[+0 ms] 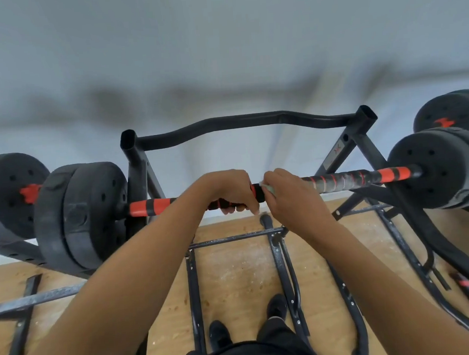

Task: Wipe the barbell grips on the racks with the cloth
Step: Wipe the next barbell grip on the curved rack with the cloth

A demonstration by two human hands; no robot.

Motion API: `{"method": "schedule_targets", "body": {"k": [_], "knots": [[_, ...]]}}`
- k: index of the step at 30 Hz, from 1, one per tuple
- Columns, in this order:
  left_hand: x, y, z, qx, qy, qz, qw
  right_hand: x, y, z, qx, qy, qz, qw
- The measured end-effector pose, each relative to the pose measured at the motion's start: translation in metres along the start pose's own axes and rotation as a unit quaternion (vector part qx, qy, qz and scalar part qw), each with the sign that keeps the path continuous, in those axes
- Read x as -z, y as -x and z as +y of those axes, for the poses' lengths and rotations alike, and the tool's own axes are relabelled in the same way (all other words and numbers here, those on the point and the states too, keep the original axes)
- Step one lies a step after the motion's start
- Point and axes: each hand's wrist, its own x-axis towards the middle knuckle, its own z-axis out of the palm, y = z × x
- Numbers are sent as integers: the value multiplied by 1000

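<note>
barbell grip point(346, 181) on rack point(241, 123), left hand point(228, 190) gripping, right hand point(292, 195) pressing cloth point(268, 188)

I log the bar point(152, 207): red-orange and black bands, greyed with thin red lines along its right half. Plates point(79, 214) on the bar black; rack point(241, 122) behind it black; floor point(233, 273) below it pale wood; cloth point(268, 189) on it whitish.

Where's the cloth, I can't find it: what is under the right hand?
A pale edge of the cloth shows beneath the right hand, against the bar. The rest of the cloth and the bar's stretch there are covered by the hand.
</note>
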Motion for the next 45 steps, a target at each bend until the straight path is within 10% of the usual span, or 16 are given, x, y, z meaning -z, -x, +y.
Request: {"method": "schedule_targets", "body": {"k": [4,7,10,23,27,33,45], "knots": [[-5,3,-6,-88,-93,97,987,2,3,5,5,-6,11,1000],[-37,10,-15,-84,-343,309,883,8,-19,9,7,2,3,1000],[-52,12,-19,-52,-345,384,855,9,-37,9,-3,-4,-19,1000],[26,-22,-15,-10,1,56,998,-2,-34,6,5,20,-9,1000],[21,-16,-20,-91,-85,152,980,2,-28,10,4,-7,-12,1000],[-31,-17,-28,-93,-339,413,840,11,-67,5,-7,65,-55,996],[35,-41,-11,6,-129,97,987,-12,-41,1,6,73,-9,997]]}}
